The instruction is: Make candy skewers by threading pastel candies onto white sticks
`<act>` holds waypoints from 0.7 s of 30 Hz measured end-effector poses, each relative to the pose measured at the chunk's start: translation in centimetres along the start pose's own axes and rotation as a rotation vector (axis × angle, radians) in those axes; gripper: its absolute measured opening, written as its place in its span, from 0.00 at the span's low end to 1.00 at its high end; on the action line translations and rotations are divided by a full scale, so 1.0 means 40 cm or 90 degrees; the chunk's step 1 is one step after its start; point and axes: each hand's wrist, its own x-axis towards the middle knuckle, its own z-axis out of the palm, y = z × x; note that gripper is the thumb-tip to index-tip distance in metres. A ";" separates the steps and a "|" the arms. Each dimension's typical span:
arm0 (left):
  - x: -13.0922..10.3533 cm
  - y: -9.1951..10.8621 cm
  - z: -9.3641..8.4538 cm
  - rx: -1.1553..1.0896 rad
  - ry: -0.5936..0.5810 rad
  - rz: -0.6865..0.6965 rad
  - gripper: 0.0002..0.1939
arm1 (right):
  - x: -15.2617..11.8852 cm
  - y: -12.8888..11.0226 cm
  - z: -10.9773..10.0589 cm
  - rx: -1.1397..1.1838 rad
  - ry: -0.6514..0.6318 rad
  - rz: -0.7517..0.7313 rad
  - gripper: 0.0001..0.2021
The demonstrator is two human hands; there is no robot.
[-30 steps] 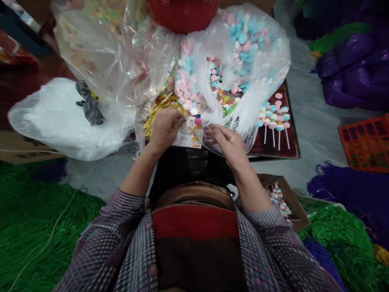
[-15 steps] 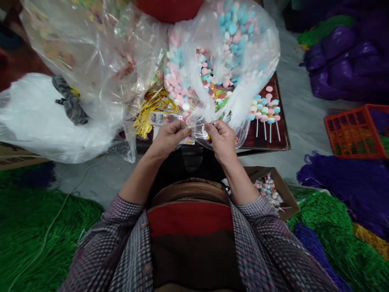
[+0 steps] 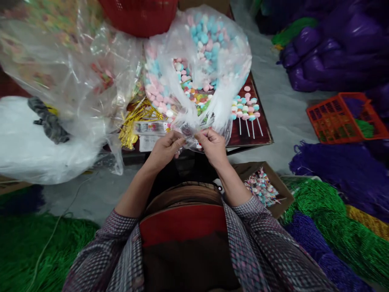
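At the table's front edge, my left hand (image 3: 167,148) and my right hand (image 3: 212,146) face each other, fingertips pinched on clear plastic film (image 3: 190,140) between them. What lies inside the film is too small to tell. Just beyond them rises a large clear bag (image 3: 231,61) of pink, white and blue candies. Candy skewers on white sticks (image 3: 251,109) lie right of it on the dark table (image 3: 263,125). Left of my hands are a flat printed packet (image 3: 152,127) and a bunch of gold ties (image 3: 129,136).
A red basket (image 3: 139,18) stands at the back. Big plastic bags (image 3: 69,77) cover the left side. A cardboard box (image 3: 284,194) of wrapped sweets sits below the table's right edge. An orange crate (image 3: 331,121) and green strands (image 3: 322,215) are on the right.
The view has shifted, so the table and bags appear further left. My hands have drawn slightly closer together, still pinching the film.
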 end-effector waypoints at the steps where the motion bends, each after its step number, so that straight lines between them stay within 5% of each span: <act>1: 0.000 -0.002 0.006 -0.020 0.002 -0.011 0.22 | -0.004 -0.005 -0.003 -0.033 0.013 -0.018 0.26; 6: 0.003 -0.010 0.024 0.027 0.075 -0.035 0.29 | -0.018 -0.027 -0.014 -0.127 0.030 -0.090 0.35; 12: 0.014 -0.006 0.031 -0.075 -0.039 -0.053 0.22 | -0.012 -0.017 -0.029 -0.139 0.056 -0.082 0.35; 15: 0.020 -0.010 0.024 -0.055 -0.006 -0.002 0.20 | -0.008 -0.018 -0.056 -0.141 0.012 -0.063 0.32; 18: 0.021 -0.018 0.009 -0.036 0.058 0.025 0.21 | 0.015 -0.016 -0.142 -0.168 0.070 -0.062 0.26; 21: 0.019 -0.027 -0.006 -0.053 0.088 0.044 0.21 | 0.067 0.006 -0.289 -0.264 0.263 -0.073 0.21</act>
